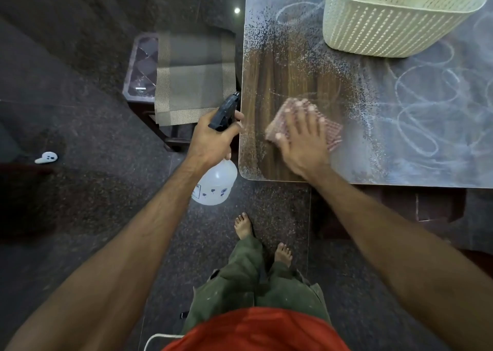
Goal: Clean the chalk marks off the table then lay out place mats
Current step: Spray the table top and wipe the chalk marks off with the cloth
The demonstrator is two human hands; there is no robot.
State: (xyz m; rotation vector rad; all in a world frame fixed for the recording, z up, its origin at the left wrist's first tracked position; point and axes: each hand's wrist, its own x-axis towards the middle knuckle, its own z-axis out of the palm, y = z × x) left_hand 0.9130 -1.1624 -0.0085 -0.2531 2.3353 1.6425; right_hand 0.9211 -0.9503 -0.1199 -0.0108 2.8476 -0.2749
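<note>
We have the right hand (301,134) flat on a pink cloth (332,133), fingers spread and straight, pressing it onto the table (266,169) near its front left corner; the cloth looks blurred, so we take it to be mid-wipe. The left hand (213,140) hangs off the table's left edge, fingers curled round the black trigger head of a spray bottle (217,182), whose white body hangs below the hand and whose nozzle points up and away along that edge. Around the cloth there is a patch of bare brown wood grain, ringed by speckled droplets. What the coming move turns on, as we judge it, is where the remaining chalk marks (426,105) lie from the wiping hand: to its right and further from us, well apart from the cleared patch, as looping scribbles across the grey surface. More loops (293,1) show at the far left, beside a cream woven basket (386,22) standing on the table. So the right hand is the nearer one, and we expect its strokes to go rightward and away from our body. The cloth's long axis runs roughly left to right under the palm, across that direction of travel. The place mats (192,76) lie folded on a small stool (141,68) just left of the table, their long axis running away from us, nearer the left hand, and not yet laid out.
</note>
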